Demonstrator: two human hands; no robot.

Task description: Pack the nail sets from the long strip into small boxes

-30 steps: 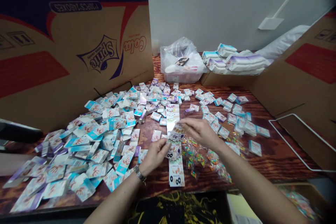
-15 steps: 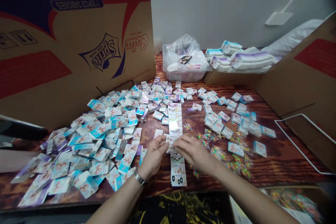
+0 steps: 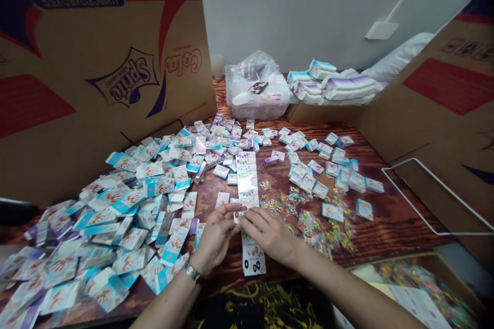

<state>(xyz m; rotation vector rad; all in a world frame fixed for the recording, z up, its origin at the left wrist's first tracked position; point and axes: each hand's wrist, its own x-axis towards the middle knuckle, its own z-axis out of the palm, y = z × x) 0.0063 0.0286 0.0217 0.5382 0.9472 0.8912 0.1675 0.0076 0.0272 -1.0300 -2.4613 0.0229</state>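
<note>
My left hand (image 3: 217,236), a metal watch on its wrist, pinches a small white printed paper (image 3: 236,217) with a red mark on it. From the other side, my right hand (image 3: 268,231) has its fingers closed on the same paper, covering part of it. Beneath my hands lie long printed paper strips (image 3: 247,177), showing rows of small coloured pictures; their middle is hidden. Left of my hands spreads a heap of small white, blue and purple cartons (image 3: 127,200), many with open flaps. On the right lie small clear bags of coloured candy (image 3: 309,223).
Several small closed cartons (image 3: 309,180) lie right of the strips. Large cardboard boxes (image 3: 173,92) stand on both sides. Behind are a clear plastic tub (image 3: 260,110) and stacked packs (image 3: 347,87). A box of candy bags (image 3: 424,272) sits at the lower right, near a white wire frame (image 3: 409,198).
The view has turned a little to the right. Both hands stay together over the strips, and the small paper between their fingers now shows its red mark.
</note>
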